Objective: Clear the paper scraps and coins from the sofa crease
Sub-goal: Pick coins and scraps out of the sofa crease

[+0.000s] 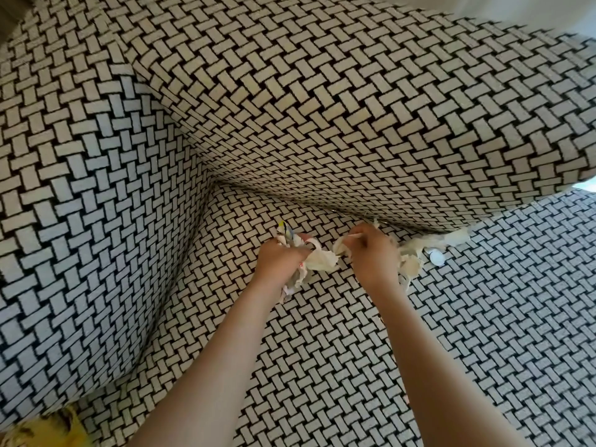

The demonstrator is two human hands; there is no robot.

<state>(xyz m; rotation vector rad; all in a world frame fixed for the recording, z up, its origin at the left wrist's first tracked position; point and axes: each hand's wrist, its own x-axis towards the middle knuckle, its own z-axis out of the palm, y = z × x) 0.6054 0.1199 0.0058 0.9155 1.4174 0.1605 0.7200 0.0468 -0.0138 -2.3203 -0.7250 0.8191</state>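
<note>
My left hand (280,259) is closed around a bunch of crumpled cream paper scraps (317,261), one with blue and yellow print sticking up above the fist. My right hand (371,253) pinches more scraps just to the right, close to the sofa crease (322,206). Loose torn paper (429,245) trails out of the crease to the right of my right hand. Beside that paper, a silvery coin (436,256) lies flat on the seat cushion (322,350).
The sofa has a black and cream basket-weave cover; the backrest (322,108) bulges over the crease and the armrest (80,221) rises at the left. A yellow patterned item (48,429) shows at the bottom left corner.
</note>
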